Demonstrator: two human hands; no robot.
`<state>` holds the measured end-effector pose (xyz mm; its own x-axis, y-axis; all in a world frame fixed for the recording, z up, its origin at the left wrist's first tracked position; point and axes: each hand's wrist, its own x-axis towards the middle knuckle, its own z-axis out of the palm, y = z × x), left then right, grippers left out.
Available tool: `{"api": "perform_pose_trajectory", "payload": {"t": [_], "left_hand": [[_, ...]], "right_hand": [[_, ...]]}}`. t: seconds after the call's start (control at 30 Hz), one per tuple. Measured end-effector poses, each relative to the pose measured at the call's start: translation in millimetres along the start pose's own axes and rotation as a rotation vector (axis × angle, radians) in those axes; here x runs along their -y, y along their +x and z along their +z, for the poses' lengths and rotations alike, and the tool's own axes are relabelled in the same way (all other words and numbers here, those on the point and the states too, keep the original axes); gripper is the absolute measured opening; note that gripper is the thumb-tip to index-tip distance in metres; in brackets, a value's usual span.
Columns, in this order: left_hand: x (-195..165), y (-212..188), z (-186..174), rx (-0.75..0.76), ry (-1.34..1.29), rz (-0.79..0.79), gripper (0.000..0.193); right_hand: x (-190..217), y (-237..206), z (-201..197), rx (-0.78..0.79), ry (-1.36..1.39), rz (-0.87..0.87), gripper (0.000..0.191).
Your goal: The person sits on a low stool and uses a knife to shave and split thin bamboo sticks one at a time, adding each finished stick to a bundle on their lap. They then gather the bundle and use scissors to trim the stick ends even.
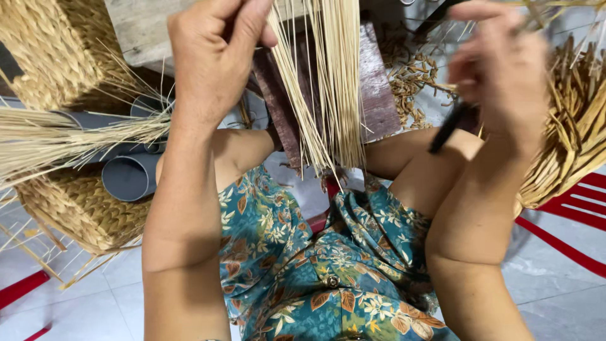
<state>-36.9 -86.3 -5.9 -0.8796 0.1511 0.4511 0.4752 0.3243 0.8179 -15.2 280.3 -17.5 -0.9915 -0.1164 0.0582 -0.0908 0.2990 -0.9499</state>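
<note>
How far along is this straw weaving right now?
Done: woven baskets sit at the left. In hand: the left hand pinches a bundle of pale straws hanging over a wooden board; the blurred right hand grips a dark tool. Left: these straws hang loose, unwoven.

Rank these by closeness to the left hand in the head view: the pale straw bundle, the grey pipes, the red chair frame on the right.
From the left hand:
1. Pale straw bundle: in its fingers, hanging between the knees.
2. Grey pipes: lower left, beside the woven baskets.
3. Red chair frame: far right, beyond the blurred right hand.
</note>
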Motion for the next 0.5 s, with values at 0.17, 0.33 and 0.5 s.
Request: {"api": "perform_pose_trajectory", "payload": {"t": [0.17,0.33,0.5], "left_hand": [[-14.9,2.1,8.4,0.126,0.013,-0.112,0.014],[-22.1,-7.6,11.5,0.229,-0.050,-0.228,0.013],[-23.1,-19.1,19.2,0.314,-0.155,-0.283,0.015]], "right_hand": [[-6.8,0.1,51.0,0.064,-0.015,-0.058,0.057],[8.4,-16.4,64.9,0.144,-0.095,-0.219,0.060],[20.0,-9.3,70.9,0.241,0.398,-0.095,0.058]]}}
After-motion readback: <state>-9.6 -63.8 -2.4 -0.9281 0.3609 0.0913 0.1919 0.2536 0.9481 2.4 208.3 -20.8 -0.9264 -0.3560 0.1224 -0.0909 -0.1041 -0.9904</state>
